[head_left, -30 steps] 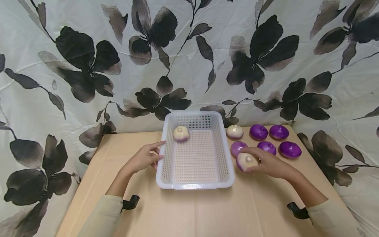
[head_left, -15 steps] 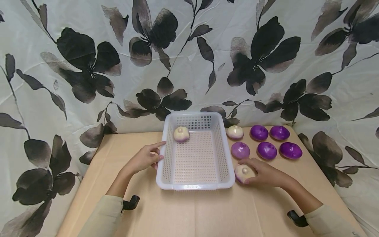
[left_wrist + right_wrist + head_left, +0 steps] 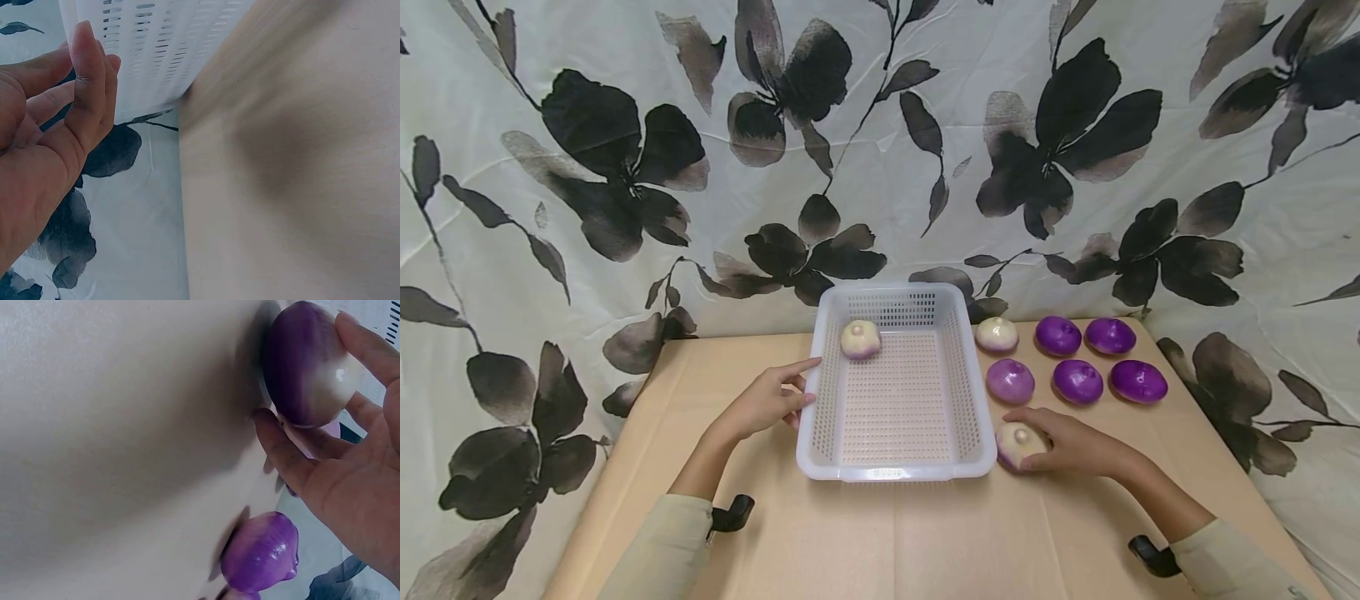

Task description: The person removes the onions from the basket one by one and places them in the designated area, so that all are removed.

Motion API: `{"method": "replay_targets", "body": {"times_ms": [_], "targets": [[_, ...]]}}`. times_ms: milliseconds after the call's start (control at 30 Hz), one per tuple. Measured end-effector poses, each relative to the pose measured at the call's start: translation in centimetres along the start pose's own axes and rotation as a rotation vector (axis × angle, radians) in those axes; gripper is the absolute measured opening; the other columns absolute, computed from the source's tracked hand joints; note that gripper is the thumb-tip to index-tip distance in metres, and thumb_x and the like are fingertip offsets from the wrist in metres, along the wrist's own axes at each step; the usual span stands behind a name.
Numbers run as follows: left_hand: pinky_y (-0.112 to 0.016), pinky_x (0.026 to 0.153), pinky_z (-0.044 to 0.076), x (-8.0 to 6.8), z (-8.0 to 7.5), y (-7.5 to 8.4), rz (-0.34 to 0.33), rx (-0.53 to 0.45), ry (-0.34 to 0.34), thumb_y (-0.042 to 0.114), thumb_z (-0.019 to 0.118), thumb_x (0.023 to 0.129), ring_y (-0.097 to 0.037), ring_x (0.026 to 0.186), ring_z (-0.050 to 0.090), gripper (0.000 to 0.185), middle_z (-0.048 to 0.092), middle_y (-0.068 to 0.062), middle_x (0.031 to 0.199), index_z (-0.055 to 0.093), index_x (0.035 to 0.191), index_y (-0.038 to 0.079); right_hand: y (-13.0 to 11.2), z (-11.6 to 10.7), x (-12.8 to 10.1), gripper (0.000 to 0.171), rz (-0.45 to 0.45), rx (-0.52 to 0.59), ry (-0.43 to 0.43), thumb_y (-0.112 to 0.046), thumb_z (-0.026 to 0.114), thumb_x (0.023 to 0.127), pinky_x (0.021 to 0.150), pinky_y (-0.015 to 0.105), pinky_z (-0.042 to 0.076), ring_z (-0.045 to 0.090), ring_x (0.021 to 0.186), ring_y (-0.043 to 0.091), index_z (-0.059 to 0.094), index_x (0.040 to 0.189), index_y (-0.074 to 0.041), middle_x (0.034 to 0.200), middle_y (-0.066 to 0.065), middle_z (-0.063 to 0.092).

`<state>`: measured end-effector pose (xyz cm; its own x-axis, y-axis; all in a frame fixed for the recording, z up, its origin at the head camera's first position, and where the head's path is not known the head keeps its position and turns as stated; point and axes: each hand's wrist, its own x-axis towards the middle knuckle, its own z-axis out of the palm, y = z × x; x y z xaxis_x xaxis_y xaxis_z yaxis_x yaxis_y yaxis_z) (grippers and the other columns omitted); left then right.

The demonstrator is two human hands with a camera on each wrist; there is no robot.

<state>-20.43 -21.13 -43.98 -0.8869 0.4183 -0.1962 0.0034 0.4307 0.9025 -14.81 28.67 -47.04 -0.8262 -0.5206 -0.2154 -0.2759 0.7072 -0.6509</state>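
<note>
My right hand holds a white-and-purple onion between thumb and fingers, just right of the basket's front corner. In the right wrist view this onion shows a dark purple side and a pale one, close to the table surface. With relaxed fingers, my left hand touches the left side of a white perforated plastic basket. The left wrist view shows the left fingertips against the basket's outer wall. One pale onion sits inside, near the basket's back left.
Right of the basket stand several more onions: a pale one, a lighter purple one and deep purple ones such as this front right onion. A floral cloth hangs behind the wooden table.
My right hand has moved the onion a little toward the table's front and down, uncovering the purple onions behind it. Over the last half second it hardly moves. The left hand stays put.
</note>
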Motion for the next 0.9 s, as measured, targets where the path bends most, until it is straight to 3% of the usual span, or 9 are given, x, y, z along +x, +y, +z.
{"method": "replay_targets", "body": {"times_ms": [267,633,733,900], "targets": [[-0.054,0.063,0.064,-0.1,0.0,-0.1,0.005,-0.004,-0.003,-0.002,0.064,0.097,-0.023,0.068,0.068,0.065,0.057,-0.022,0.103,0.039,0.157,0.001,0.1,0.0,-0.1,0.075,-0.007,-0.001,-0.011,-0.043,0.079,0.090,0.093,0.033,0.054,0.058,0.113,0.023,0.049,0.151,-0.010,0.134,0.014,0.062],[-0.050,0.061,0.064,-0.3,0.0,-0.2,0.019,-0.004,-0.003,-0.002,0.065,0.097,-0.022,0.064,0.066,0.065,0.058,-0.022,0.102,0.039,0.157,0.000,0.0,0.0,-0.3,0.077,-0.009,-0.007,0.003,-0.044,0.080,0.088,0.088,0.029,0.052,0.055,0.106,0.018,0.050,0.151,-0.011,0.130,0.010,0.062],[-0.050,0.060,0.064,-0.3,0.0,-0.2,0.021,-0.005,-0.002,-0.002,0.065,0.097,-0.022,0.065,0.066,0.065,0.058,-0.022,0.102,0.039,0.157,0.000,-0.5,-0.6,-0.4,0.079,-0.002,0.024,0.013,-0.042,0.082,0.087,0.091,0.038,0.054,0.057,0.111,0.024,0.050,0.151,-0.009,0.133,0.014,0.060],[-0.049,0.060,0.064,-0.4,0.1,-0.2,0.022,-0.003,-0.003,-0.002,0.064,0.097,-0.022,0.066,0.066,0.065,0.057,-0.022,0.102,0.039,0.157,0.000,-2.1,-2.5,-0.8,0.078,0.007,0.029,0.034,-0.039,0.080,0.089,0.096,0.062,0.056,0.060,0.121,0.046,0.048,0.151,-0.003,0.140,0.026,0.056]]}}
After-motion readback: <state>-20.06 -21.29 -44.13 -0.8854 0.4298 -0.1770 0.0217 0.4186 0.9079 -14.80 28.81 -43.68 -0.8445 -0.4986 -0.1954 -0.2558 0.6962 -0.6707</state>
